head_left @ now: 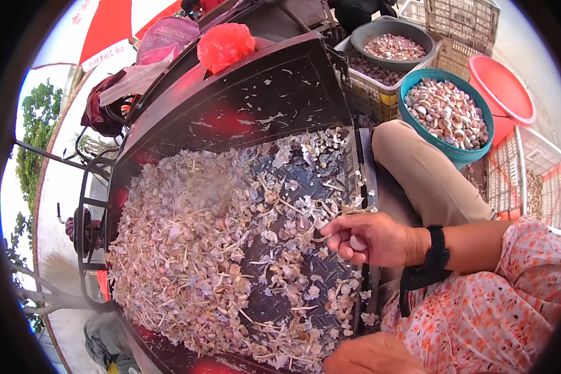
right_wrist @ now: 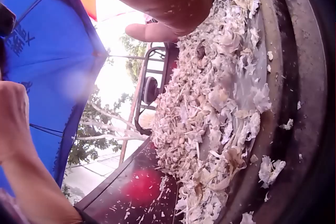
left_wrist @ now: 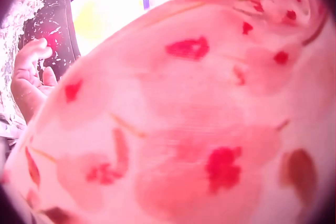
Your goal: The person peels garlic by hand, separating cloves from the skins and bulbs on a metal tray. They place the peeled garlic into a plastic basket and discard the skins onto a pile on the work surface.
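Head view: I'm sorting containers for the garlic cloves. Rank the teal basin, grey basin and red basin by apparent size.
1. Teal basin, nearest the camera, so its lead is unsure.
2. Grey basin and red basin look alike; the red one is tilted and partly hidden, so no ranking between them.

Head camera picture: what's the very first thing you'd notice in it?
The huge heap of garlic skins and stalks filling the dark metal tray in the middle. Next, the right hand at the tray's right edge, fingers curled around a pale clove. Behind it, top right, a blue tub full of garlic cloves sits beside a red basin.
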{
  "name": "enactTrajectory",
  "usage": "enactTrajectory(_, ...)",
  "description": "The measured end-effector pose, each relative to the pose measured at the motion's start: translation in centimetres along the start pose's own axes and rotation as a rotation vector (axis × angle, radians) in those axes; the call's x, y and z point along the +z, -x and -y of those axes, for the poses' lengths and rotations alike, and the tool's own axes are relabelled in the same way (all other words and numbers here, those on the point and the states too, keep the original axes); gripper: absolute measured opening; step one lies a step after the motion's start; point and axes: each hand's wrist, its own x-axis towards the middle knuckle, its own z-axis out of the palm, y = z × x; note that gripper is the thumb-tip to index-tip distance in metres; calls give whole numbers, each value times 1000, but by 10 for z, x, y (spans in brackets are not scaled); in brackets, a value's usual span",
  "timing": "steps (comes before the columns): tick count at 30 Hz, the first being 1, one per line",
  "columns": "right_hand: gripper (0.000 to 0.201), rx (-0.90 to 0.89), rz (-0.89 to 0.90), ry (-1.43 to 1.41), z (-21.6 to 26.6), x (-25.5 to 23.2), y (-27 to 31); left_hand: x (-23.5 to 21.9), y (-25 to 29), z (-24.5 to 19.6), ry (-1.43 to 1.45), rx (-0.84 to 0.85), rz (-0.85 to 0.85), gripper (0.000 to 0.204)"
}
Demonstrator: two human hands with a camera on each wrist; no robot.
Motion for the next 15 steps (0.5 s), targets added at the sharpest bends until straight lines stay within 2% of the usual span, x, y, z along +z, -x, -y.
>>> enactTrajectory(1,26,-40,41,-33,2,-3,3,-7,11,2,-48,16,-102,33)
enactTrajectory(2,25,-61,4,-39,10,-1,9,-15,24,2,-96,25,-205,35)
enactTrajectory(3,24,-79,-25,-47,17,-1,15,-24,34,1,-121,-12,-279,35)
enactTrajectory(5,23,-132,-83,-54,32,-11,21,-35,60,2,-135,-85,-563,37)
enactTrajectory(6,23,-151,-104,-90,37,-13,25,-37,52,7,-110,-85,-551,37)
enactTrajectory(8,23,-169,-109,-90,42,-18,33,-36,42,7,-409,-30,-832,28)
enactTrajectory(9,23,-156,-93,-104,41,-19,33,-33,38,7,-434,-14,-853,28)
enactTrajectory(11,23,-74,-111,-19,35,-14,33,-31,13,9,-615,-90,-931,27)
enactTrajectory(15,21,37,-109,62,25,-2,25,-48,14,-6,-766,0,-1061,28)
